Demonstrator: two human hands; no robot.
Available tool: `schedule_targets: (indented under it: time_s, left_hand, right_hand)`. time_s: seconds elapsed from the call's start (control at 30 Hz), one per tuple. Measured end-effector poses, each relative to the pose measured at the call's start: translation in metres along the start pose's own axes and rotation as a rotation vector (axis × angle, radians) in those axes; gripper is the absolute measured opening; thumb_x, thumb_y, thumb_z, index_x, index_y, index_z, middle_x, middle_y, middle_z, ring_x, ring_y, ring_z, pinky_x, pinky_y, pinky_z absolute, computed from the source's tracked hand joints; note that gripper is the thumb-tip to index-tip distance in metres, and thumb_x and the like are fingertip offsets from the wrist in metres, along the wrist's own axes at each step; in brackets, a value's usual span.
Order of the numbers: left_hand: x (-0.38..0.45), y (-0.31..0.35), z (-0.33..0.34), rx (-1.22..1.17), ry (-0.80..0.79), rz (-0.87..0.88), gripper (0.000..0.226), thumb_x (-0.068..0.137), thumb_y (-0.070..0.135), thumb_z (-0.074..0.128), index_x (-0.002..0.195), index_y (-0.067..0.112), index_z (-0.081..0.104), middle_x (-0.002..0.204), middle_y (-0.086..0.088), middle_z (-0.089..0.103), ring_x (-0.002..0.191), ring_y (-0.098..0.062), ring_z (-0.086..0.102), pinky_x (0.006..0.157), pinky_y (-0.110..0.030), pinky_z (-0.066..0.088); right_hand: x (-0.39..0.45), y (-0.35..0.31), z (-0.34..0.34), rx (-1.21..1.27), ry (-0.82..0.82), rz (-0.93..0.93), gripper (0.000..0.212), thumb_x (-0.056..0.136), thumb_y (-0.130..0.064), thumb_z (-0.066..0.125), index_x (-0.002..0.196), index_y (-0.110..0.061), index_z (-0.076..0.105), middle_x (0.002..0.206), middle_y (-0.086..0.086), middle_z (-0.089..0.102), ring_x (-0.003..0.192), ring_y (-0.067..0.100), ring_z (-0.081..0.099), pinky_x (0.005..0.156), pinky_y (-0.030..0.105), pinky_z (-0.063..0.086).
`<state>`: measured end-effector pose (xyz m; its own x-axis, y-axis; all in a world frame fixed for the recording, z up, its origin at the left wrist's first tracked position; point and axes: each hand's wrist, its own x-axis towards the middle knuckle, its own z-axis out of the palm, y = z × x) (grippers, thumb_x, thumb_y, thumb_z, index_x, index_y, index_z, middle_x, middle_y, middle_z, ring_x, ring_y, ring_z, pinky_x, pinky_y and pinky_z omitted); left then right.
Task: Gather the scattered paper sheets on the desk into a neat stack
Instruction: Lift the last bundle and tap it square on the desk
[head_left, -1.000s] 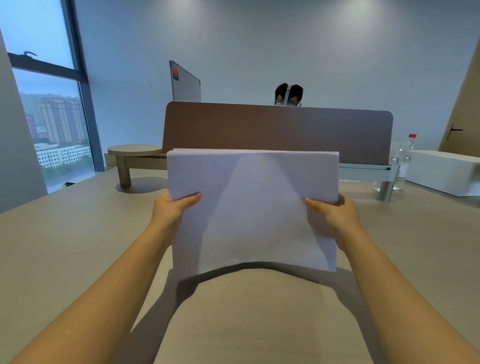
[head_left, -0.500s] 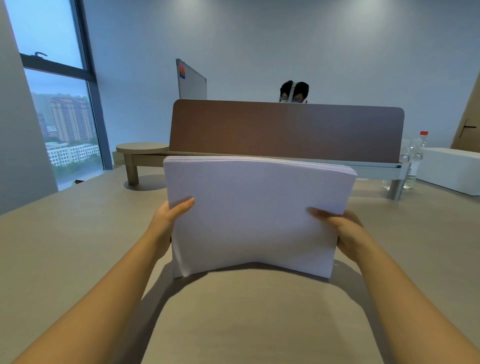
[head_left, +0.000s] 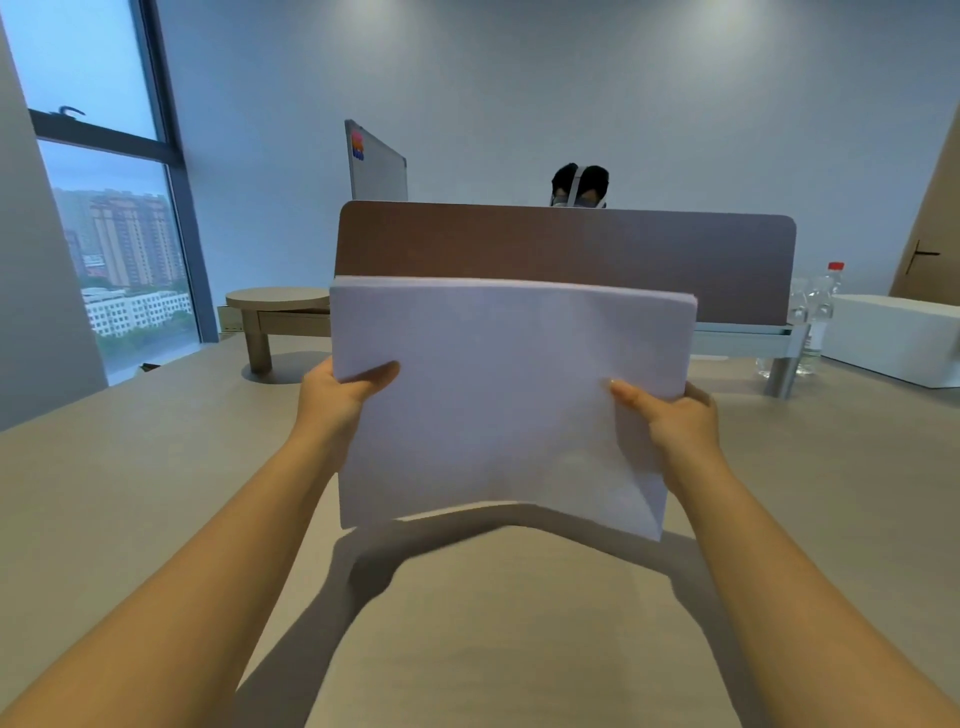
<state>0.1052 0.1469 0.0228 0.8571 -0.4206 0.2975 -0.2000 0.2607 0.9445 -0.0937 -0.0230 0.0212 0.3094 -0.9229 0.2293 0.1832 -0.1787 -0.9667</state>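
Observation:
A stack of white paper sheets (head_left: 498, 400) stands upright on its long edge above the beige desk (head_left: 130, 493), its lower edge bowed and lifted off the surface. My left hand (head_left: 337, 395) grips the stack's left side, thumb on the front. My right hand (head_left: 670, 421) grips the right side, thumb pressed on the front sheet. The top edges of the sheets look nearly flush. The fingers behind the paper are hidden.
A brown divider panel (head_left: 566, 249) runs across the far edge of the desk, with a person's head (head_left: 579, 187) behind it. A small round wooden stand (head_left: 275, 312) sits at the back left. Clear water bottles (head_left: 821, 317) and a white box (head_left: 898, 338) stand at the back right.
The stack has been raised off the desk and its right side has swung back level; the lower edge now hovers above its shadow.

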Motion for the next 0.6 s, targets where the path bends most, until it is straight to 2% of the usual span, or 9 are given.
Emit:
schedule_targets:
  time_s: [0.1,0.2,0.3,0.4,0.47,0.53,0.6]
  left_hand:
    - [0.005,0.003,-0.007,-0.019,-0.099,0.002,0.027,0.088,0.019,0.059,0.113,0.018,0.05,0.1,-0.001,0.057,0.088,-0.019,0.058,0.082,-0.04,0.048]
    - [0.0,-0.014,-0.019,-0.031,-0.198,-0.084,0.038,0.074,0.032,0.067,0.108,0.025,0.053,0.101,0.0,0.061,0.094,-0.022,0.06,0.079,-0.04,0.052]
    - [0.0,-0.021,-0.021,-0.033,-0.231,-0.128,0.039,0.069,0.035,0.063,0.105,0.028,0.053,0.1,0.001,0.061,0.094,-0.021,0.059,0.071,-0.034,0.052]
    - [0.002,-0.021,-0.018,-0.007,-0.214,-0.112,0.031,0.086,0.021,0.061,0.114,0.023,0.049,0.097,0.003,0.059,0.091,-0.018,0.056,0.068,-0.03,0.048]
    - [0.0,-0.023,-0.016,0.016,-0.163,-0.099,0.03,0.088,0.016,0.057,0.116,0.022,0.048,0.096,0.003,0.058,0.09,-0.016,0.055,0.071,-0.029,0.048]
    - [-0.005,-0.025,-0.012,0.022,-0.073,-0.078,0.034,0.088,0.013,0.058,0.12,0.018,0.049,0.101,-0.001,0.057,0.093,-0.02,0.054,0.079,-0.035,0.047]
    - [-0.011,-0.026,-0.008,0.04,0.013,-0.04,0.037,0.087,0.014,0.059,0.123,0.013,0.051,0.106,-0.004,0.055,0.097,-0.024,0.052,0.082,-0.039,0.045]
  right_hand:
    - [0.007,-0.005,-0.011,0.066,-0.049,0.04,0.029,0.075,-0.014,0.073,0.101,-0.01,0.061,0.093,0.007,0.064,0.084,0.028,0.059,0.075,0.037,0.05]
    - [0.005,0.008,-0.023,0.092,-0.211,0.159,0.033,0.077,-0.016,0.069,0.108,-0.008,0.06,0.092,0.003,0.065,0.08,0.022,0.061,0.069,0.035,0.053]
    - [0.003,0.014,-0.026,0.048,-0.286,0.174,0.013,0.08,-0.008,0.065,0.09,-0.015,0.063,0.09,0.002,0.066,0.079,0.02,0.061,0.07,0.031,0.052]
    - [0.004,0.013,-0.023,-0.039,-0.261,0.096,0.022,0.077,-0.006,0.069,0.095,-0.016,0.062,0.093,0.003,0.064,0.086,0.023,0.059,0.078,0.035,0.047]
    - [0.0,0.016,-0.02,-0.055,-0.202,0.059,0.026,0.075,-0.005,0.071,0.097,-0.014,0.061,0.089,0.001,0.064,0.083,0.02,0.058,0.074,0.031,0.047]
    - [-0.005,0.02,-0.016,-0.059,-0.114,0.015,0.024,0.074,-0.005,0.073,0.094,-0.012,0.062,0.085,0.002,0.063,0.077,0.021,0.057,0.064,0.026,0.045]
    - [-0.008,0.021,-0.011,-0.048,-0.044,-0.013,0.03,0.074,-0.007,0.074,0.101,-0.009,0.062,0.092,0.005,0.062,0.084,0.025,0.055,0.068,0.028,0.041]
